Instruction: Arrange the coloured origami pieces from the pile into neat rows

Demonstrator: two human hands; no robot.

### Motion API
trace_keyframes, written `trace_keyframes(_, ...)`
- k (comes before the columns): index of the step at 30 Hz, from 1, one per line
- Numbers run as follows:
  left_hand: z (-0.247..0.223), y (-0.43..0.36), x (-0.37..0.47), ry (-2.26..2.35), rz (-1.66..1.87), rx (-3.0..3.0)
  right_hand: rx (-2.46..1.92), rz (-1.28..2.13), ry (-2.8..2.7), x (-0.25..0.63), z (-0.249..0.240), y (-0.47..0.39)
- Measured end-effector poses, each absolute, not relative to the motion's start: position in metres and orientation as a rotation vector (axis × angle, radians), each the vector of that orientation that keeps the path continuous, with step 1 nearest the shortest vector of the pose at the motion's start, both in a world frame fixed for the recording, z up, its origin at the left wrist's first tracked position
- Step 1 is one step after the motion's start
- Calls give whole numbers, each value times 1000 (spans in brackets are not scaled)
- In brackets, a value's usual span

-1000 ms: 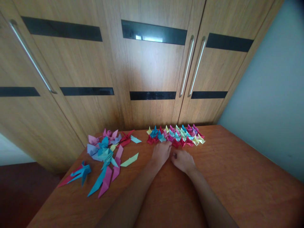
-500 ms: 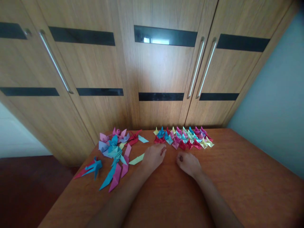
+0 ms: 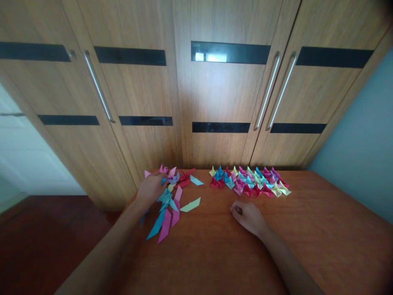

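My left hand (image 3: 152,188) is over the loose pile of folded paper on the left. Its fingertips are pinched at a blue origami piece (image 3: 164,180), mostly covered by the fingers. Just below lies a teal origami piece (image 3: 166,200), with blue (image 3: 156,225) and magenta (image 3: 165,226) folded strips in front of it. My right hand (image 3: 249,217) rests on the table, curled closed, and nothing shows in it. Beyond it stand rows of small colourful origami pieces (image 3: 242,180), set close together and pointing up.
The wooden table (image 3: 208,254) backs onto a wardrobe (image 3: 221,98) with long metal handles. A pale green folded strip (image 3: 190,205) and a light blue one (image 3: 196,180) lie between the pile and the rows. A red origami piece (image 3: 185,178) is at the pile's right.
My left hand has moved left, from beside the rows to the loose pile. My right hand stays curled on the table. The view has turned a little to the left.
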State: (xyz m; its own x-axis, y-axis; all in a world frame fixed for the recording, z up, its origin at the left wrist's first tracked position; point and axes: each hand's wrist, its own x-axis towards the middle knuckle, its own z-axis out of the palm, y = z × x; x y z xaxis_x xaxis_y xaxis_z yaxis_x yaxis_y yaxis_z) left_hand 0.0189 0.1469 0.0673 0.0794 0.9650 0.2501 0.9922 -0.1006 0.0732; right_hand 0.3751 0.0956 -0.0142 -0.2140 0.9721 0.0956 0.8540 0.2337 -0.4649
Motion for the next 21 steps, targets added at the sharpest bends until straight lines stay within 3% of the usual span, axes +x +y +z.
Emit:
trace_keyframes(9, 56, 165, 36, -1905, -152, -2200, -1650, 475, -2107, 379, -22, 100)
trace_keyframes(21, 66, 156, 44, -1926, -176, -2148, -1670, 472, -2112, 378, -17, 99)
